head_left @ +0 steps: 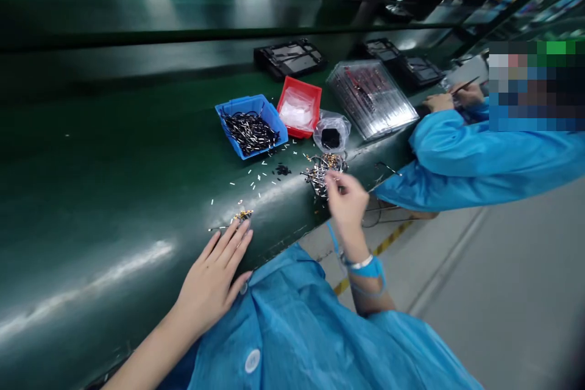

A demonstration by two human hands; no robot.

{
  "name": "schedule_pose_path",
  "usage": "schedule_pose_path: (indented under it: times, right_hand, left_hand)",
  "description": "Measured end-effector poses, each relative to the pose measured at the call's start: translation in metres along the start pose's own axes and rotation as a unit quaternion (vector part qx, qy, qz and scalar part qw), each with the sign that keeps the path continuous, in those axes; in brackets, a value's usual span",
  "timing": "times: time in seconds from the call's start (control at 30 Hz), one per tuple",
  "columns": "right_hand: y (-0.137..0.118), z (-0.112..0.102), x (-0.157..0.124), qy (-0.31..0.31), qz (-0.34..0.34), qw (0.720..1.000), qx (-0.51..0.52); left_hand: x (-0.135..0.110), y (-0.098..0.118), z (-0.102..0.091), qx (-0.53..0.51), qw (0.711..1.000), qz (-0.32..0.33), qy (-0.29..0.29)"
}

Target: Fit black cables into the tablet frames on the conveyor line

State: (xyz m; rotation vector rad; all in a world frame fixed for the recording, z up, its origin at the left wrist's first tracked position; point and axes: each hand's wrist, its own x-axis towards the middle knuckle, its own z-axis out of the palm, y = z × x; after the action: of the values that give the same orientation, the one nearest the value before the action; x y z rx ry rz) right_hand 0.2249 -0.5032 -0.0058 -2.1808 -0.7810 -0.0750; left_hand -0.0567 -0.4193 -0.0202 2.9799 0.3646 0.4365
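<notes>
My left hand (214, 274) lies flat on the green worktop (114, 195), fingers stretched out. Its fingertips touch a small heap of gold-ended cable pieces (243, 215). My right hand (347, 201) is closed in a pinch at the near side of a larger pile of short cables with metal ends (325, 164). Whatever it may hold between the fingertips is too small to make out. Small white strips (258, 178) and a cluster of tiny black pieces (282, 169) lie scattered between the two hands.
Beyond the pile stand a blue bin (233, 141) of black cables, a red bin (316, 111) with clear bags, a plastic bag (340, 134) with black contents and stacked clear trays (388, 116). Black fixtures (292, 58) sit behind. At right, a co-worker's blue sleeve (457, 155) reaches the bench.
</notes>
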Motion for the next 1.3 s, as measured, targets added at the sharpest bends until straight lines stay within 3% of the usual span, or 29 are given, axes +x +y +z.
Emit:
schedule_pose_path:
  times: [0.07, 0.1, 0.17, 0.27, 0.4, 0.5, 0.6, 0.7, 0.83, 0.97, 1.1, 1.3]
  right_hand:
    - [0.032, -0.021, 0.036, 0.091, 0.057, 0.979, -0.176]
    - [0.046, -0.027, 0.049, 0.089, 0.09, 0.962, -0.24]
    - [0.065, -0.031, 0.064, 0.04, 0.113, 0.951, -0.286]
    - [0.072, -0.017, 0.056, -0.018, 0.074, 0.959, -0.273]
    - [0.058, 0.004, 0.023, -0.046, -0.047, 0.976, -0.209]
    - [0.044, 0.004, 0.013, 0.017, -0.083, 0.981, -0.175]
    - [0.025, 0.0, 0.013, 0.065, -0.119, 0.982, -0.134]
    - [0.003, 0.008, 0.009, 0.008, -0.207, 0.976, -0.062]
    - [-0.021, 0.038, -0.002, -0.07, -0.281, 0.956, -0.054]
    - [-0.031, 0.06, -0.004, -0.07, -0.298, 0.946, -0.103]
    - [-0.034, 0.063, 0.001, -0.089, -0.299, 0.943, -0.112]
    - [-0.056, 0.059, -0.016, -0.184, -0.313, 0.932, 0.001]
  left_hand:
    - [-0.003, -0.004, 0.004, 0.002, 1.0, -0.004, -0.007]
    - [-0.005, -0.007, 0.004, 0.004, 1.0, -0.006, -0.008]
    - [-0.009, -0.013, 0.002, 0.009, 1.0, -0.004, -0.01]
    - [-0.012, -0.026, -0.003, 0.004, 1.0, -0.007, -0.02]
    - [-0.014, -0.042, -0.008, -0.018, 0.999, -0.007, -0.03]
    - [-0.016, -0.046, -0.013, -0.039, 0.999, 0.001, -0.027]
    - [-0.018, -0.039, -0.016, -0.046, 0.999, -0.02, 0.014]
    - [-0.02, -0.025, -0.017, -0.03, 0.995, -0.08, 0.047]
    - [-0.021, -0.011, -0.011, -0.001, 0.992, -0.127, 0.014]
    - [-0.022, -0.012, -0.006, 0.005, 0.991, -0.13, -0.019]
    - [-0.019, -0.014, -0.008, 0.001, 0.991, -0.133, -0.027]
    - [-0.003, 0.011, -0.006, -0.026, 0.987, -0.158, -0.004]
